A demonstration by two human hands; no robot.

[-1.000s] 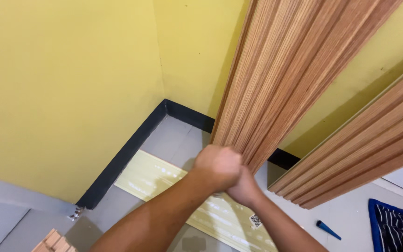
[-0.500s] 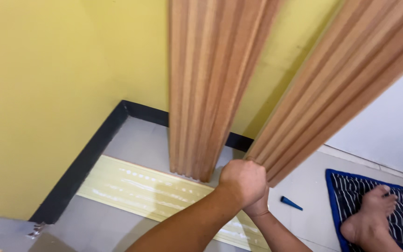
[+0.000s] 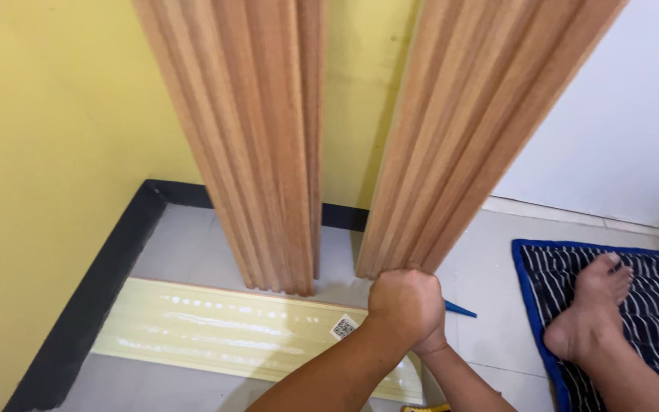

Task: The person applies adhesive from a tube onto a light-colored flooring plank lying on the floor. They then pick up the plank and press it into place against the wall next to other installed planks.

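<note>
Both fluted wood panels have swung more upright since half a second ago, and my view has dropped closer to the floor. Biggest thing first: the yellow wall [image 3: 55, 152] fills the left and centre of the frame, with a white wall [image 3: 619, 130] at upper right. Against the yellow wall stands the left fluted panel [image 3: 261, 145], its foot on the grey floor [image 3: 184, 252] at centre frame, just beside the black skirting [image 3: 101, 282]. The right fluted panel [image 3: 467, 130] leans from the upper right down to centre, its lower end right at my hands. I judge these panels long, stiff and fairly heavy for their width, ribbed so they won't slip much; the bottom edge is the sensible place to grip, as now.

Lower down, a pale yellow panel [image 3: 230, 336] lies flat on the floor in its wrapping. At lower right, a blue-edged striped mat [image 3: 535, 267] with a bare foot [image 3: 593, 313] on it. A small blue tool [image 3: 459, 310] peeks out on the floor beside my hands.

My left hand [image 3: 406, 305] is clenched, fingers wrapped at the foot of the right panel. My right hand [image 3: 430, 345] sits tucked underneath; its fingers are hidden, so I cannot tell their state.
</note>
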